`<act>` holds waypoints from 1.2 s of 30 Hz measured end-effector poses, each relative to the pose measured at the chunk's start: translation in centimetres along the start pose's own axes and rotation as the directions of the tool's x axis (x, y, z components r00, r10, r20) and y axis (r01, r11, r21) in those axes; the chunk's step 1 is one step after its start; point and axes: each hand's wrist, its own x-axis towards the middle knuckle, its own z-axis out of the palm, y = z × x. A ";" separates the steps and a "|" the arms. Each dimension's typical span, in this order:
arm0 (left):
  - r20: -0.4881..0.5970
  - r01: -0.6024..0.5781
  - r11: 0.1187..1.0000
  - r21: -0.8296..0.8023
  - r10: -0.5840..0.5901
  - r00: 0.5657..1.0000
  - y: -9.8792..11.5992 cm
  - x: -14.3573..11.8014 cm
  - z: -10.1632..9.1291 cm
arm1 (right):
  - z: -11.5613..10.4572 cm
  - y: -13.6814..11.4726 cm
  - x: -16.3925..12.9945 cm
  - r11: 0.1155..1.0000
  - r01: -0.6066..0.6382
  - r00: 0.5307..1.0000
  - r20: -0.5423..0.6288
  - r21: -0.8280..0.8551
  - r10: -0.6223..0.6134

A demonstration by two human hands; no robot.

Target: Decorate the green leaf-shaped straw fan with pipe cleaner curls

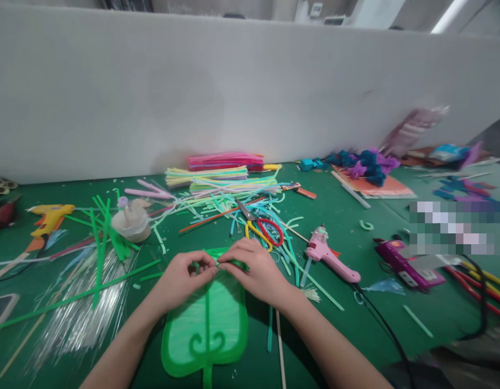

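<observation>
In front of me lies a flat green leaf-shaped piece [228, 319] with a darker fuzzy border, a midrib and two curled spirals near its lower end. Over its upper end my left hand [189, 275] and my right hand [252, 267] meet, thumb and forefinger of each pinched together. Both grip a short green pipe cleaner [241, 265], parts of which show inside the curled fingers. The fingertips nearly touch and hide its middle. Just beyond my right hand rest scissors [270, 231] with red and yellow handles.
Bundles of pastel pipe cleaners [217, 181] and cut scraps lie ahead. To the right are a pink glue gun [331, 259] with a black cord and a purple tool [407, 265]. A yellow glue gun [49, 219], a small tub [131, 221] and clear strips [88, 308] lie left.
</observation>
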 end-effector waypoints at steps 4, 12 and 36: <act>-0.093 -0.022 0.999 -0.038 0.018 0.995 -0.1 0.1 0.0 | -0.3 -0.3 0.2 0.997 -0.072 0.997 -0.005 0.036 0.072; -0.341 -0.031 0.922 -0.386 -0.111 0.933 0.1 0.3 2.0 | 2.0 -1.7 0.0 0.968 -0.183 0.947 -0.233 0.171 0.221; -0.089 0.005 0.998 -0.056 -0.010 0.996 0.4 0.0 -0.4 | 0.8 -1.0 0.2 0.979 -0.179 0.982 -0.045 0.101 0.184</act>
